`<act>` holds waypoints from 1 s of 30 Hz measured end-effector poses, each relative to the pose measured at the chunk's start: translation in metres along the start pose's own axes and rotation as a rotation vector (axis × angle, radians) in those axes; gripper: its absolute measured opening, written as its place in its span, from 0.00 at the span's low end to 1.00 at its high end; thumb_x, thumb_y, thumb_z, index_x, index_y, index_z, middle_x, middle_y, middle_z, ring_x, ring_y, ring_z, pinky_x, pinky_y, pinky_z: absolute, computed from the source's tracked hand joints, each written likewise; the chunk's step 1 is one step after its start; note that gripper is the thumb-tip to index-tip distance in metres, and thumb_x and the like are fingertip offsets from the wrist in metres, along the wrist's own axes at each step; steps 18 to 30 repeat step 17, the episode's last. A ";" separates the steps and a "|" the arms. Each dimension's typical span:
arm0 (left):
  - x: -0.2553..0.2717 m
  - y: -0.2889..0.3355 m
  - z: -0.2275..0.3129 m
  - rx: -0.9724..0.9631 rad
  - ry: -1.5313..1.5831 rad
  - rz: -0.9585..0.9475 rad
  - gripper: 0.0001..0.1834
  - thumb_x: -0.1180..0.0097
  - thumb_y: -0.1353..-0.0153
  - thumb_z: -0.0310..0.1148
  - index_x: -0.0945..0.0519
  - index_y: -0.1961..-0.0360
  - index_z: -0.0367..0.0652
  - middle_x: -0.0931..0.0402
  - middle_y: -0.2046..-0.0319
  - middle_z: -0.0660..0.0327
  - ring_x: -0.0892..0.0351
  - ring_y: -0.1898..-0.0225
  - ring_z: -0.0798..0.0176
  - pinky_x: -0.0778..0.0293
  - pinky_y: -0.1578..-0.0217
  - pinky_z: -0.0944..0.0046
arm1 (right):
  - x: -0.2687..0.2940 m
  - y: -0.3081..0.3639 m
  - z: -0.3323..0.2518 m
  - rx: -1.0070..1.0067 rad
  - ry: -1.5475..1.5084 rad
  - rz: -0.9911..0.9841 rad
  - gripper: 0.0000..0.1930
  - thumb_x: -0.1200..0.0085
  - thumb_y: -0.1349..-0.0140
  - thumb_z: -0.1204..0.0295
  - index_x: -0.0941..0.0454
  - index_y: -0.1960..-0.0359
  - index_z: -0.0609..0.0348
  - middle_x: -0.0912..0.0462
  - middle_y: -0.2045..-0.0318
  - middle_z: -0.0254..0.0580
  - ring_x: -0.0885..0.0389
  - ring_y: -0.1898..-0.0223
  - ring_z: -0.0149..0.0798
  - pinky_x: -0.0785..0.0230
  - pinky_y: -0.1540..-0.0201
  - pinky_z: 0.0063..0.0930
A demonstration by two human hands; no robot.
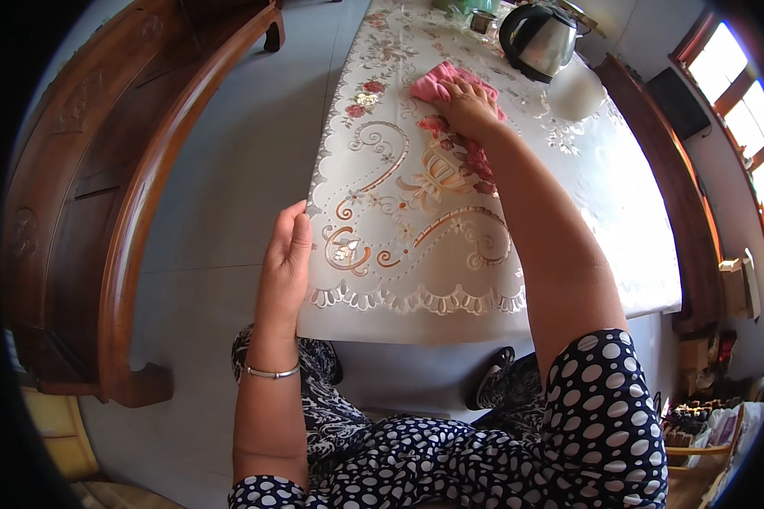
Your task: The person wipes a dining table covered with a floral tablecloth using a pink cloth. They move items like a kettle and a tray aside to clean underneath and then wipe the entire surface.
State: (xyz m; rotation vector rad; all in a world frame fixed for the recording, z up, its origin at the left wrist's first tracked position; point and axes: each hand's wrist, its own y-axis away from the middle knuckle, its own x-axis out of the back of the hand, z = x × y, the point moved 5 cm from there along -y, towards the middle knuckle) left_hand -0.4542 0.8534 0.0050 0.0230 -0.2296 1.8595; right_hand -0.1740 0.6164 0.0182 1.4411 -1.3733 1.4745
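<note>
A pink cloth (437, 83) lies bunched on the table (373, 327), toward its far part. My right hand (469, 106) presses down on it from above, fingers curved over the fabric, with the arm stretched across the tabletop. A pale tablecloth (407, 220) printed with flowers and scrolls covers the table. At the table's left edge, my left hand (289, 254) holds on near the corner; its thumb shows, while the other fingers are partly hidden. A silver bracelet (272, 371) circles that wrist.
A steel and black electric kettle (539, 42) stands beyond my right hand, with a white rounded object (577, 93) in front of it. A small metal-and-glass container (482, 23) sits farther back. Left of the table runs a carved wooden bench (136, 229); another dark wooden piece (654, 170) lines the right.
</note>
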 end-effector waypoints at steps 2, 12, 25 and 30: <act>0.000 -0.002 -0.001 -0.015 0.000 -0.002 0.27 0.60 0.31 0.51 0.31 0.44 0.38 0.27 0.53 0.58 0.32 0.50 0.67 0.37 0.46 0.67 | 0.003 0.006 -0.004 0.006 0.007 -0.011 0.28 0.59 0.39 0.46 0.37 0.37 0.35 0.45 0.32 0.34 0.51 0.31 0.44 0.60 0.32 0.48; 0.000 -0.001 -0.001 -0.005 0.024 0.026 0.29 0.59 0.32 0.54 0.28 0.47 0.37 0.26 0.51 0.56 0.32 0.46 0.64 0.39 0.43 0.65 | 0.032 0.109 -0.040 0.209 0.004 -0.019 0.28 0.54 0.38 0.53 0.37 0.37 0.47 0.43 0.33 0.40 0.51 0.31 0.47 0.59 0.32 0.47; 0.001 -0.004 -0.011 0.038 0.095 -0.011 0.29 0.59 0.32 0.54 0.28 0.45 0.40 0.26 0.50 0.55 0.32 0.45 0.64 0.39 0.43 0.65 | 0.040 0.151 -0.053 0.263 0.036 -0.054 0.30 0.52 0.38 0.51 0.39 0.36 0.45 0.44 0.33 0.38 0.53 0.30 0.46 0.62 0.30 0.47; 0.001 -0.004 -0.011 0.038 0.095 -0.011 0.29 0.59 0.32 0.54 0.28 0.45 0.40 0.26 0.50 0.55 0.32 0.45 0.64 0.39 0.43 0.65 | 0.040 0.151 -0.053 0.263 0.036 -0.054 0.30 0.52 0.38 0.51 0.39 0.36 0.45 0.44 0.33 0.38 0.53 0.30 0.46 0.62 0.30 0.47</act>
